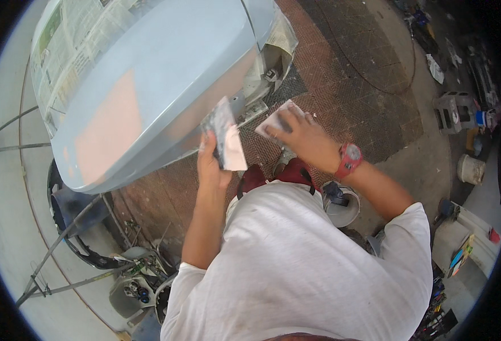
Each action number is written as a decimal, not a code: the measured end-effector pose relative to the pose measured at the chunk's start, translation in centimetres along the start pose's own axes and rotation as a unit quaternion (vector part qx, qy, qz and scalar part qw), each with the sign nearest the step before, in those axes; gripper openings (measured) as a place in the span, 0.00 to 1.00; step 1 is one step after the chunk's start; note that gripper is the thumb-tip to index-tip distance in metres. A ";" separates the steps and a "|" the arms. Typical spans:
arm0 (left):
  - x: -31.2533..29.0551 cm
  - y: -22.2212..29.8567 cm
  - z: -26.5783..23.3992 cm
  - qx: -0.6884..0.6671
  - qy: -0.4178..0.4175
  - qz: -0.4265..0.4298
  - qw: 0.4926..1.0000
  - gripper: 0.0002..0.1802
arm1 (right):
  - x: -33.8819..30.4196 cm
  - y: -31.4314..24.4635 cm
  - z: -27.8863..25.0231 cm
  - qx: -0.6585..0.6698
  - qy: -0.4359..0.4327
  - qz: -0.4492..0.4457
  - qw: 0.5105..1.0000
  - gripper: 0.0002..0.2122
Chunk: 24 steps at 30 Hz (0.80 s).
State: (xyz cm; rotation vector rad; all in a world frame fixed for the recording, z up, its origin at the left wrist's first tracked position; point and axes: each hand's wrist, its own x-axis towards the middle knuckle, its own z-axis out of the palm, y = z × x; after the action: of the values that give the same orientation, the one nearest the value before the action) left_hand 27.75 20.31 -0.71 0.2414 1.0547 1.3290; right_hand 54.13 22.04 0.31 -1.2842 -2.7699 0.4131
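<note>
My left hand (209, 165) grips a flat rectangular plate (231, 142) with dark and pale pinkish smears on its face, held upright below the painted body panel. My right hand (307, 139) is closed over a flat pale pinkish piece (273, 120), like a small sheet or pad; its exact kind is unclear. The two pieces are slightly apart. Ahead and to the left lies the large light blue-grey vehicle body panel (176, 62), with pink filler-like patches (111, 122) on its top and side. Neither hand touches the panel.
Masking newspaper (85, 45) covers the panel's far side. A dark grid mat (352, 96) lies on the floor, crossed by a thin hose (369, 88). A white bucket (344, 207) stands by my right leg. Metal stand bars (63, 244) and scrap parts are at left; a grey crate (455, 112) is at right.
</note>
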 end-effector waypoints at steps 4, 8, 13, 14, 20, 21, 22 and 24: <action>-1.0 1.0 -6.3 -0.092 0.001 0.025 0.995 0.23 | 1.2 5.8 4.0 0.438 0.228 0.172 0.852 0.29; -2.4 1.5 -13.5 -0.118 0.016 0.096 0.988 0.25 | 4.7 8.7 5.7 0.592 0.355 0.191 0.698 0.27; -2.1 2.8 -17.2 -0.173 0.052 0.148 0.972 0.34 | 9.3 8.3 3.2 0.316 0.383 0.081 0.864 0.26; -1.9 3.1 -18.1 -0.172 0.053 0.159 0.971 0.35 | 9.7 7.7 2.3 0.185 0.388 0.077 0.899 0.20; -0.2 4.8 -19.8 -0.142 -0.002 0.193 0.971 0.38 | 14.0 9.3 5.2 0.102 0.385 -0.001 0.917 0.23; 0.0 4.9 -19.8 -0.137 -0.012 0.197 0.971 0.38 | 14.1 9.3 5.6 0.104 0.382 -0.006 0.918 0.23; 0.1 4.8 -19.8 -0.132 -0.022 0.202 0.970 0.38 | 14.2 9.3 6.2 0.106 0.378 -0.011 0.919 0.23; 0.2 4.8 -19.1 -0.122 -0.005 0.207 0.971 0.38 | 14.2 9.3 7.7 0.104 0.367 -0.023 0.924 0.23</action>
State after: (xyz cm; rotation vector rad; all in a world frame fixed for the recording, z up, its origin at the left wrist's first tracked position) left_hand 10.45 14.11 -7.94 0.2925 0.8468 1.8168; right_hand 50.48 36.82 -10.38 -1.0369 -2.0567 0.1595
